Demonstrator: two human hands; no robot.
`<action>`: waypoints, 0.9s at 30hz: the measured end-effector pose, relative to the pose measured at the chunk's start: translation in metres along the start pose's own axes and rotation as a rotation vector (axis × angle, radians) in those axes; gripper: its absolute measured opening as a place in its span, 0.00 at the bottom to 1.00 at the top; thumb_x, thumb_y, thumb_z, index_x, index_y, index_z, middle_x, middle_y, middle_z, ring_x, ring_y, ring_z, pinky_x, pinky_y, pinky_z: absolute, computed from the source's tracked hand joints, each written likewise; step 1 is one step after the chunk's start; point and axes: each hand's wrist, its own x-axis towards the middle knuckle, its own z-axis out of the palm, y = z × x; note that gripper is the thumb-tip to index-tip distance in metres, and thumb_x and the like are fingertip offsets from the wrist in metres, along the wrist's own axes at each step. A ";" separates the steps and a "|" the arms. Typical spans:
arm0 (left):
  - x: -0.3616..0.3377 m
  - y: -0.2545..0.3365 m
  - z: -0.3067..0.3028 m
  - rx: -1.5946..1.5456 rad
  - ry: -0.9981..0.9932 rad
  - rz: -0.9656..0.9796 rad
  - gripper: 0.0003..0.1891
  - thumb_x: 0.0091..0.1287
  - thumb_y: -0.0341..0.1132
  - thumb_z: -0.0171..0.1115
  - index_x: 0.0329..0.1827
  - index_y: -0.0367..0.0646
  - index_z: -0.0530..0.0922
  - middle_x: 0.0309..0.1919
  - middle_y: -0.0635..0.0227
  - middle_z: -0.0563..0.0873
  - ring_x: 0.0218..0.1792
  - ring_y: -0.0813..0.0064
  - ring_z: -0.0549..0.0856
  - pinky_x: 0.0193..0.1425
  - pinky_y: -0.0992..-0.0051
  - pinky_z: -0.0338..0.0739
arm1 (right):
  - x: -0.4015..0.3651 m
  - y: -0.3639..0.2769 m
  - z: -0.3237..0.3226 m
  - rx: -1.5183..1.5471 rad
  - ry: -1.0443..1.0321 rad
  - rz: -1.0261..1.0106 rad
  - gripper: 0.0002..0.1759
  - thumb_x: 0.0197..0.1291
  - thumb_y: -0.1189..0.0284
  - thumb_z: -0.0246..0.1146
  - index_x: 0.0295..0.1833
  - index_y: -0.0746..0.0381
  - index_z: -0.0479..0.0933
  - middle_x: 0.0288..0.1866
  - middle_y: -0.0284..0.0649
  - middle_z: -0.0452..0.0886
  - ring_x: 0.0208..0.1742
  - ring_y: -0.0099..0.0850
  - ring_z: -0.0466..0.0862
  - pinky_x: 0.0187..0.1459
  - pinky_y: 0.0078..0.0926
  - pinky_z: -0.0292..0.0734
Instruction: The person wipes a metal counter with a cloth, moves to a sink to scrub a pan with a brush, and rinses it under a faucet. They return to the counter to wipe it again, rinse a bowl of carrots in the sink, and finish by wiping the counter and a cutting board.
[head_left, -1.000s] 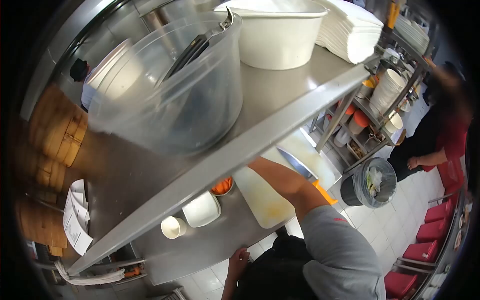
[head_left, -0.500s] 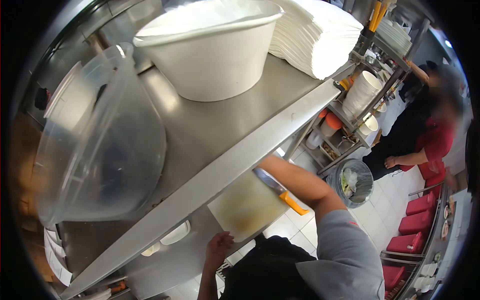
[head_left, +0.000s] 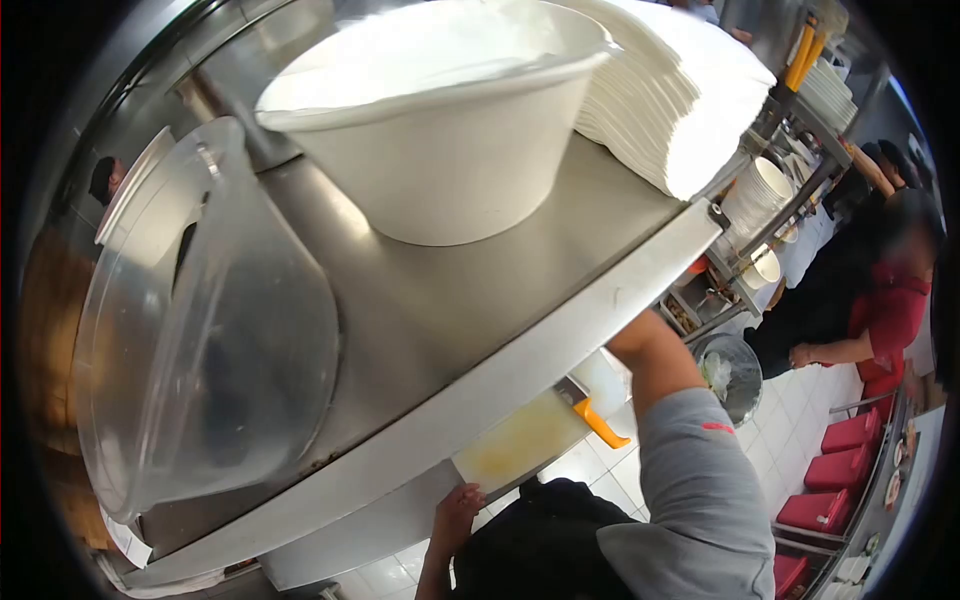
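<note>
My left hand is at the near left corner of a stained, yellowish cutting board, its fingertips right at the corner, loosely bent and holding nothing that shows. My right arm reaches forward beneath the steel shelf. The shelf's front edge hides the right hand. A knife with an orange handle lies across the right part of the board, beside my right forearm. Its handle sticks out past the near edge, and most of its blade is hidden under the shelf.
On the steel shelf above stand a white tub, a clear plastic container and a stack of white paper-like sheets. A bin stands on the floor at right. Beyond it is a person in a red top.
The view has shifted, and the shelf covers more of the board and knife blade. My right arm reaches further forward under the shelf. My left hand has come to the board's corner.
</note>
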 end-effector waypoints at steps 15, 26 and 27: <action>-0.012 -0.023 0.002 0.048 0.016 -0.070 0.16 0.71 0.37 0.60 0.56 0.36 0.77 0.42 0.62 0.88 0.43 0.75 0.87 0.43 0.74 0.82 | -0.057 0.111 -0.008 0.060 -0.120 0.352 0.21 0.60 0.63 0.59 0.58 0.56 0.79 0.60 0.51 0.77 0.61 0.48 0.78 0.49 0.51 0.77; -0.014 -0.048 0.001 0.113 0.010 -0.136 0.16 0.72 0.38 0.59 0.58 0.39 0.77 0.44 0.62 0.88 0.45 0.74 0.86 0.46 0.74 0.81 | -0.048 0.108 0.013 0.063 -0.179 0.394 0.23 0.60 0.60 0.59 0.60 0.54 0.77 0.63 0.51 0.75 0.64 0.49 0.76 0.51 0.55 0.75; -0.018 -0.046 0.001 0.112 0.016 -0.137 0.16 0.72 0.38 0.59 0.58 0.39 0.77 0.44 0.62 0.88 0.45 0.74 0.86 0.46 0.74 0.81 | -0.047 0.108 0.012 0.067 -0.179 0.397 0.23 0.60 0.60 0.59 0.61 0.54 0.77 0.63 0.51 0.75 0.64 0.49 0.76 0.51 0.55 0.75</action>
